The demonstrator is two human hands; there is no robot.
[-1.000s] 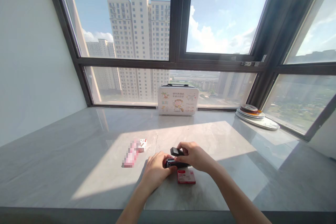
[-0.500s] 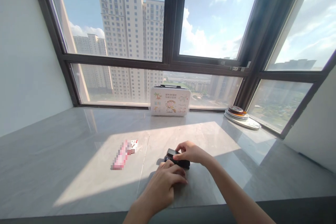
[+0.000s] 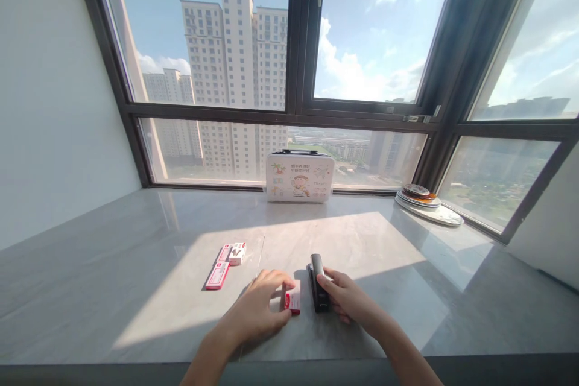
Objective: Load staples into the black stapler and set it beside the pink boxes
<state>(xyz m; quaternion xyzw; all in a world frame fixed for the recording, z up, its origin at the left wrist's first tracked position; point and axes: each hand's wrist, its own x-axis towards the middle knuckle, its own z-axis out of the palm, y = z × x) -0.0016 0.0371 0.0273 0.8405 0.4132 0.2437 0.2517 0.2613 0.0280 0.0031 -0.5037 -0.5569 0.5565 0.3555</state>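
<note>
My right hand (image 3: pixel 346 295) holds a black stapler (image 3: pixel 319 289) by its right side, thumb on top. The stapler points away from me on the counter. To its left, my left hand (image 3: pixel 260 304) has its thumb and index finger on the near and far ends of a small red-and-white box (image 3: pixel 294 298). A narrow gap separates this box from the stapler. Further left lie a red-and-white flat box (image 3: pixel 218 275), a second one (image 3: pixel 224 253) just beyond it, and a small white box (image 3: pixel 237 253) with a picture on it.
A white case (image 3: pixel 300 178) with cartoon prints and a dark handle stands against the window at the back. Several stacked round plates (image 3: pixel 427 208) sit in the right back corner. The grey counter (image 3: pixel 158 265) ends at a front edge below my hands.
The stapler has turned from lying crosswise to pointing away from me. My left hand has left the stapler and moved left to the small red-and-white box. The view has shifted slightly.
</note>
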